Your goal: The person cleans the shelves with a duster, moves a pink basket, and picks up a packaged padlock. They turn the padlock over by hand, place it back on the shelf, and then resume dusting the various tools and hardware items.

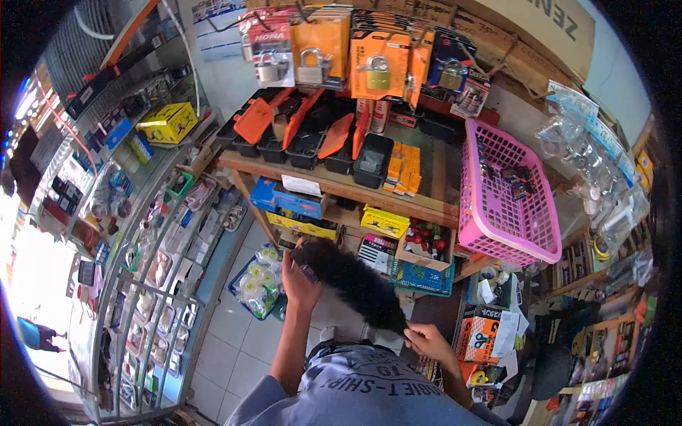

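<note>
A fluffy black feather duster (355, 285) slants across the space in front of my body. My right hand (428, 343) is closed on its lower right end, where the feathers narrow. My left hand (300, 282) is raised at the upper left end of the duster, fingers curled round a small dark item (309, 273) that I cannot make out. The feathers overlap that item and partly hide the fingers. Behind the left hand, a blue basket (241, 292) holds clear packages with white and yellow-green parts.
A wooden shelf (341, 180) bears black bins with orange lids (304, 138), small orange boxes (403, 169) and a pink basket (506, 231). Padlocks in packs (379, 72) hang above. A glass display case (153, 287) stands left; stocked shelves (604, 334) line the right.
</note>
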`<state>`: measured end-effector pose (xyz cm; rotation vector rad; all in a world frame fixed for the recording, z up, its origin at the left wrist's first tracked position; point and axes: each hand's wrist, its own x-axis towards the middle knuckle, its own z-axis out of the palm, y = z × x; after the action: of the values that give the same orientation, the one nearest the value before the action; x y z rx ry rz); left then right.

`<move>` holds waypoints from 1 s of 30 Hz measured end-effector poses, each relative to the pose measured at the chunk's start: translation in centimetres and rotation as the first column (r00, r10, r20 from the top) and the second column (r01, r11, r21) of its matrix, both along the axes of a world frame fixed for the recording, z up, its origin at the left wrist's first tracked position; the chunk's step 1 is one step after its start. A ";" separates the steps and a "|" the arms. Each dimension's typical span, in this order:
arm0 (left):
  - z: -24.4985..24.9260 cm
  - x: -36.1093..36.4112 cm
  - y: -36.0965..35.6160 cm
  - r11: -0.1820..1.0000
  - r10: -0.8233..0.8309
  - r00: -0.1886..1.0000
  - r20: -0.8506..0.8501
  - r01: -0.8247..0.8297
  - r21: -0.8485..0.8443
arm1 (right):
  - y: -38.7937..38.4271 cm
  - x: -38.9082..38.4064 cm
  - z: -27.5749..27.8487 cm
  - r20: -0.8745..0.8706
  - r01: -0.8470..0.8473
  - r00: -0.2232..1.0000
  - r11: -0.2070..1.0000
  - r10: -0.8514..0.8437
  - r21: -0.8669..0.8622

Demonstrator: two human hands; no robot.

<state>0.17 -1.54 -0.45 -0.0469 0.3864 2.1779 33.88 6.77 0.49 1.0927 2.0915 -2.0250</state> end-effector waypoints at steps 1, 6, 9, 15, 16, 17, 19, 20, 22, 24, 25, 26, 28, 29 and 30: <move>0.1 -0.1 0.3 1.000 -0.003 1.000 -0.017 0.003 0.018 | 0.0 -0.1 0.7 -0.048 -0.056 0.997 0.998 0.057 0.034; 1.0 -0.1 0.7 0.962 -0.089 0.989 -0.117 0.116 0.247 | -0.2 0.0 1.8 -0.026 -0.059 0.998 0.997 0.060 0.046; 2.1 0.2 1.3 1.000 -0.023 0.999 -0.029 0.023 -0.017 | -0.1 -0.4 2.2 -0.057 0.067 0.996 0.996 -0.063 0.064; 0.9 -0.1 1.0 0.954 -0.152 0.986 -0.062 0.162 0.251 | 0.3 -0.3 2.0 -0.100 -0.024 0.994 0.997 0.031 0.075; 1.1 0.0 0.8 0.957 -0.146 0.988 -0.055 0.155 0.246 | 0.3 -0.5 2.0 -0.094 -0.030 0.995 0.997 0.037 0.069; 1.5 0.1 0.8 0.982 -0.123 0.992 -0.040 0.127 0.142 | 0.3 -0.7 2.0 -0.071 -0.004 0.997 0.999 0.007 0.044; 2.2 0.2 0.7 0.994 -0.102 0.993 -0.051 0.104 0.036 | 0.3 -0.9 1.8 -0.046 0.020 0.999 1.000 -0.019 0.020; 1.7 0.1 0.7 0.994 -0.098 0.994 -0.051 0.100 0.034 | 0.2 -1.0 1.7 -0.074 -0.007 0.997 0.998 0.012 0.068; 0.8 0.0 0.6 0.936 -0.139 0.990 -0.037 0.143 0.321 | 0.3 -1.1 1.8 -0.100 -0.038 0.994 0.993 0.050 0.115; 1.2 0.0 0.5 0.979 -0.096 0.995 -0.015 0.097 0.177 | 0.9 -1.0 2.4 -0.014 -0.023 1.000 0.999 0.024 0.044; 1.7 0.1 0.4 0.998 -0.058 0.998 0.001 0.057 0.028 | 0.9 -1.1 2.8 -0.011 -0.025 1.000 0.999 0.026 0.041; 2.2 0.3 0.4 0.998 -0.057 0.998 0.004 0.057 0.026 | 1.0 -1.3 3.2 -0.023 -0.013 1.000 0.999 0.014 0.042; 2.9 0.5 0.5 0.999 -0.024 1.000 -0.002 0.024 -0.043 | 0.9 -1.4 3.3 -0.034 0.000 0.999 0.999 0.001 0.042; 2.7 0.5 0.5 0.999 -0.025 1.000 -0.002 0.025 -0.045 | 0.8 -1.5 3.2 -0.034 -0.006 0.999 0.999 0.007 0.036; 2.3 0.4 0.5 0.999 -0.028 1.000 0.006 0.029 -0.039 | 0.8 -1.6 3.1 -0.035 -0.012 0.999 0.999 0.013 0.031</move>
<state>0.59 -1.06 1.90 -0.0686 0.4247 2.1417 32.32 7.55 3.55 1.0532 2.1471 -2.0282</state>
